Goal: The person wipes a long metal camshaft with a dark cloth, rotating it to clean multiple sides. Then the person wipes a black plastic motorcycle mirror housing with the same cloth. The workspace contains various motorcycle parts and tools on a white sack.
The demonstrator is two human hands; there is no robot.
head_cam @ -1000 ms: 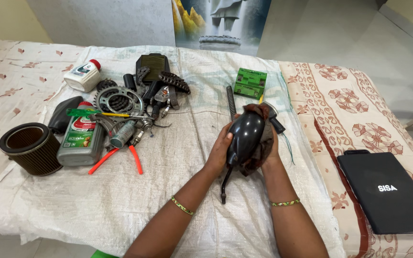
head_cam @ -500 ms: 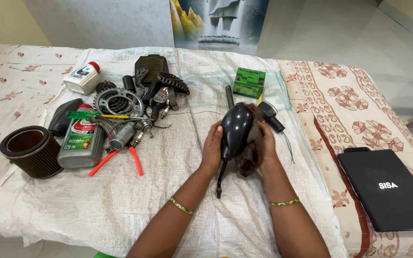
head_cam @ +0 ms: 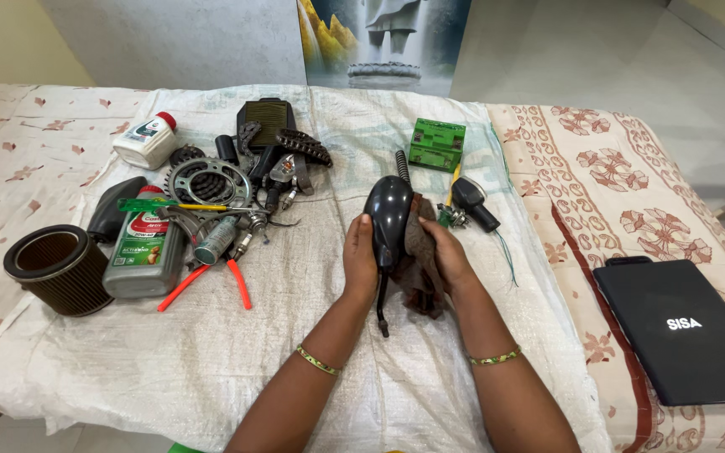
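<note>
White woven sacking [head_cam: 211,361] covers the bed [head_cam: 631,168] in front of me, over a flowered sheet. I count one black mirror housing [head_cam: 388,216], one dark rag [head_cam: 419,260], one green box [head_cam: 438,144], one coiled spring [head_cam: 402,165], one black switch piece [head_cam: 472,200] with thin wires, one round air filter [head_cam: 59,268], one flat filter panel [head_cam: 267,117], two bottles, a grey oil bottle [head_cam: 144,252] and a white bottle [head_cam: 146,138] with a red cap, one sprocket [head_cam: 207,180], one chain [head_cam: 304,144], one pair of orange-handled pliers [head_cam: 207,281], and one black flat case [head_cam: 681,331] far to my right.

My left hand [head_cam: 360,256] has its grip closed round the left edge of the mirror housing, thumb up along it. My right hand [head_cam: 446,256] presses the rag against the housing's right side, fingers wrapped into the cloth. The housing sits between my hands, lifted just above the sacking near the middle of the bed. Its long axis runs away from me, domed end pointing to the far side, thin stem [head_cam: 382,306] pointing back and down toward me.

The rag hides the housing's right flank and my right palm. Small parts in the heap by the sprocket overlap too much to count. The case's lower corner is cut off by the frame.
</note>
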